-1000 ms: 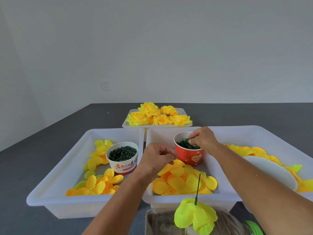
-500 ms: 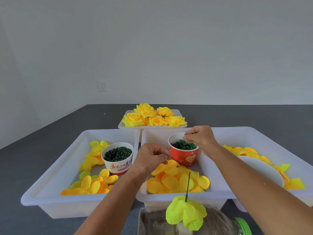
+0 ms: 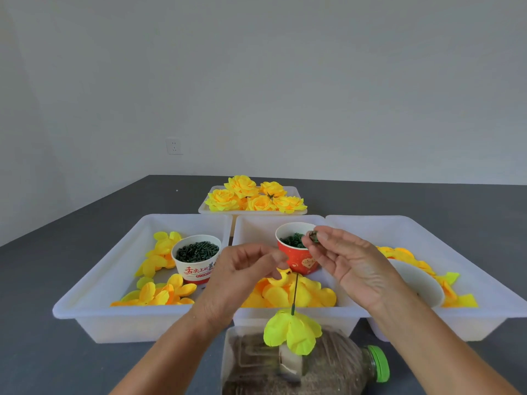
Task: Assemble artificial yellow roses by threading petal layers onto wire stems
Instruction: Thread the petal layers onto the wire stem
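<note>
A thin green wire stem (image 3: 294, 292) stood upright from a lime petal layer (image 3: 291, 332) on a bottle (image 3: 302, 366), its tip pointing up between both hands. The left hand (image 3: 245, 269), nearer, pinched a yellow petal piece (image 3: 281, 276) just left of the tip. The right hand (image 3: 350, 260), above and right, pinched a small green part (image 3: 313, 236)

The small dark green piece (image 3: 313, 236) pinched at the right hand's (image 3: 352, 267) fingertips is too small to identify; the left hand (image 3: 242, 276) covers most of the yellow petal (image 3: 282, 276) it holds; the lying bottle (image 3: 302, 366) runs off the bottom edge; the white bowl (image 3: 419, 283) at right sits half behind the right wrist; both forearms leave the frame at the bottom.
</note>
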Available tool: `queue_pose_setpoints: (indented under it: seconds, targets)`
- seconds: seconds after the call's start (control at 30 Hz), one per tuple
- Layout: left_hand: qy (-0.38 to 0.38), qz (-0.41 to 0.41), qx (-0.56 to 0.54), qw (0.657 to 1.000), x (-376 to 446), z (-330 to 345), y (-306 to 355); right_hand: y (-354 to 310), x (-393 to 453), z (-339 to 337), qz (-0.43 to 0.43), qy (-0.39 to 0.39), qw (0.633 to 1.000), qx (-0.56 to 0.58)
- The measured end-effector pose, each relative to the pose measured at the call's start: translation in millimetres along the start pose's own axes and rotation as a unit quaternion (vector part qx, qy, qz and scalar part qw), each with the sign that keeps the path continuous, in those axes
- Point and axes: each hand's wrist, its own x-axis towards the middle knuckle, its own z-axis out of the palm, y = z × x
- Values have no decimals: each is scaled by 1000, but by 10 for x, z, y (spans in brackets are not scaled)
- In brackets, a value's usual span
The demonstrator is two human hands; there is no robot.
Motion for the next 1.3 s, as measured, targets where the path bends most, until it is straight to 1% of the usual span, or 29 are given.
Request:
queue_pose_setpoints:
  seconds: [0.13,0.23,0.3,0.5,0.67,0.83,1.07,1.3]
  targets:
    - [-22,20,-20,999,-217,109,71,45,-276,44,-35,-17,996,-77]
    - [-20,41,42,998,-279,179,32,85,-420,79,-80,-31,988,-130]
    - [-11,50,61,997,-312,204,18,107,-476,98,-106,-35,980,-164]
    - [7,43,24,999,-362,252,3,158,-527,162,-156,-42,968,-192]
    - [3,49,24,999,-373,265,1,201,-547,193,-166,-55,959,-222]
    - [7,51,25,998,-366,254,-28,219,-545,196,-184,-47,940,-283]
    - [-1,49,22,999,-353,228,-74,206,-552,227,-205,-44,922,-326]
    - [-1,56,13,998,-348,234,-83,203,-552,237,-237,-37,888,-392]
